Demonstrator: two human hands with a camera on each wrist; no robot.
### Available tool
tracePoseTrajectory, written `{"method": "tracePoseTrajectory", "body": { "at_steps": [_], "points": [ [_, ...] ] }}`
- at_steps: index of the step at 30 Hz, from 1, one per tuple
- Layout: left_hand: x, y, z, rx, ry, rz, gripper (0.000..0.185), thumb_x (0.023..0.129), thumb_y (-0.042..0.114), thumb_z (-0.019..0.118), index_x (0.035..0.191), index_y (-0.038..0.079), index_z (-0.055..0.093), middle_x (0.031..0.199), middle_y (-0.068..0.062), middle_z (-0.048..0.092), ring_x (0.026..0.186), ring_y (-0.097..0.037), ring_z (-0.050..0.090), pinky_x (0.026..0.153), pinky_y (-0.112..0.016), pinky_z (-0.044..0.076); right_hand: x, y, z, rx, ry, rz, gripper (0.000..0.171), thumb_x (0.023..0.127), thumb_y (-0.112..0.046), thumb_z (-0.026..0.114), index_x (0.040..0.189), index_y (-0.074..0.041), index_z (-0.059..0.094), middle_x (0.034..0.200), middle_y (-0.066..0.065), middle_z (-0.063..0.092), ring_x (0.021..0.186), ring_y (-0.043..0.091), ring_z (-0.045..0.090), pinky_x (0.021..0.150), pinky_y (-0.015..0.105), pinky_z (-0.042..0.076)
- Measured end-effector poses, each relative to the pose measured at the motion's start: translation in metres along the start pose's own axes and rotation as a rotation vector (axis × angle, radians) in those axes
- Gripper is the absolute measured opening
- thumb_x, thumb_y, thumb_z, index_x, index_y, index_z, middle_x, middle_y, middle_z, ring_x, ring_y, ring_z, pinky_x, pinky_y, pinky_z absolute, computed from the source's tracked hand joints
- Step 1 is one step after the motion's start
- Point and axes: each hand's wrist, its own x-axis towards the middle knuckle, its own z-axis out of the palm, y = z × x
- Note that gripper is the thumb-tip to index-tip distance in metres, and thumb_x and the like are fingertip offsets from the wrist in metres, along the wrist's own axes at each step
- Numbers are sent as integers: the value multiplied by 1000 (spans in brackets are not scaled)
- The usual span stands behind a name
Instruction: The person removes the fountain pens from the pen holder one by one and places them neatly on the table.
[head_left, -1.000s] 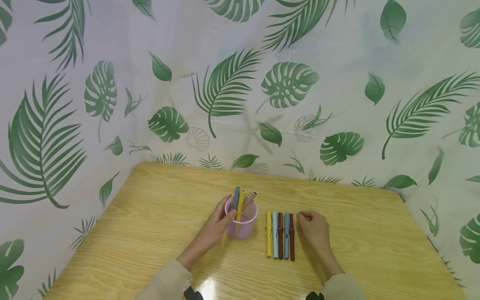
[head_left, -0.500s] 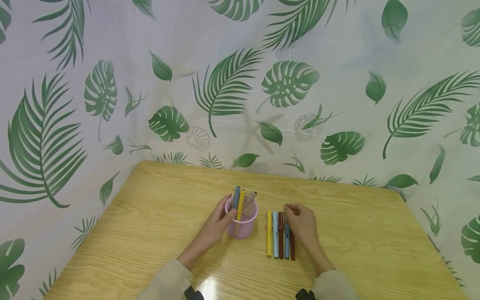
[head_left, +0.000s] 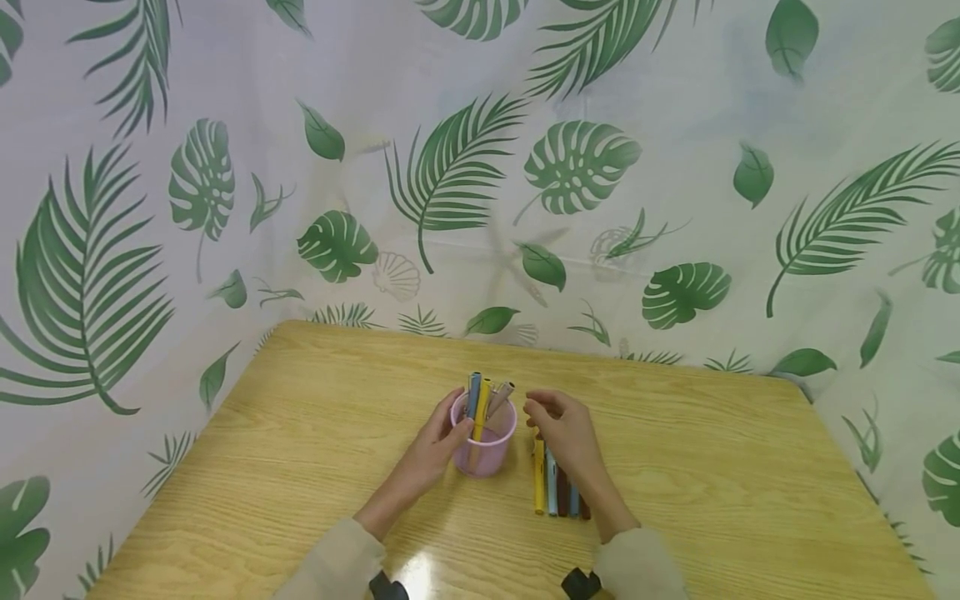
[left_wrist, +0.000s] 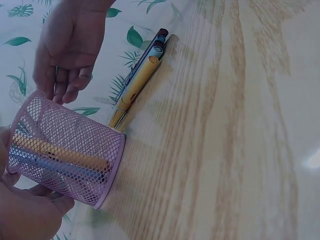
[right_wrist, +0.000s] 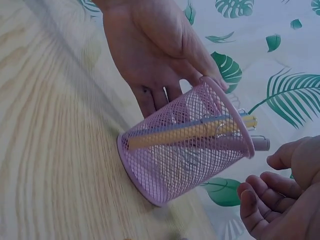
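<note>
A pink mesh pen holder (head_left: pixel 483 460) stands upright on the table, my left hand (head_left: pixel 430 446) gripping its left side with the thumb near the rim. Inside it lean a blue pen (head_left: pixel 473 393), a yellow pen (head_left: pixel 481 417) and a greyish pen (head_left: pixel 501 397). To the right, my right hand (head_left: pixel 566 429) hovers beside the holder's rim, fingers loosely bent, nothing between thumb and fingertips in the right wrist view. Under it lies a row of several pens: a yellow pen (head_left: pixel 539 483) at the left, then a light blue pen (head_left: pixel 552 490), with others partly hidden by the hand.
The wooden table (head_left: pixel 337 400) extends around both hands. Behind it hangs a white cloth (head_left: pixel 465 292) with green leaf prints. Both forearms wear pale sleeves (head_left: pixel 637 567), and dark straps show near the bottom edge.
My right hand has moved left from beside the right end of the pen row, across the pens, to near the holder's rim. My left hand and the holder stay in place.
</note>
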Motion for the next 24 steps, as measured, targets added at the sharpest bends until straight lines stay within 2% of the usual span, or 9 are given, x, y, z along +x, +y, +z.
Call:
{"method": "tracePoseTrajectory", "body": {
  "at_steps": [7,11,16,24],
  "points": [
    [0,0,1,0,4,7,64,112,24,47,164,2,17,166,-28,22,151,-44,26,123,-55,23,-1,-8,12,-5,-72,-17,36,101,-20,68,129,2,67,121,15,70,104,26,66,85,38,60],
    [0,0,1,1,6,-6,63,112,23,47,164,4,17,166,-27,23,151,-43,26,123,-55,24,2,-7,19,-17,-84,-30,40,100,-24,71,129,3,66,118,15,70,105,27,65,85,35,60],
    [0,0,0,8,6,-4,64,112,25,48,164,5,17,165,-28,24,151,-44,28,123,-55,24,5,-7,27,-48,-63,-50,31,99,-26,72,119,-1,72,106,10,71,97,23,64,77,26,55],
    [0,-1,-1,3,6,-3,64,112,25,48,164,5,17,165,-27,24,151,-43,28,123,-55,24,10,-5,36,-22,-22,-60,22,101,-25,70,108,-4,75,100,9,72,92,20,64,78,28,54]
  ]
}}
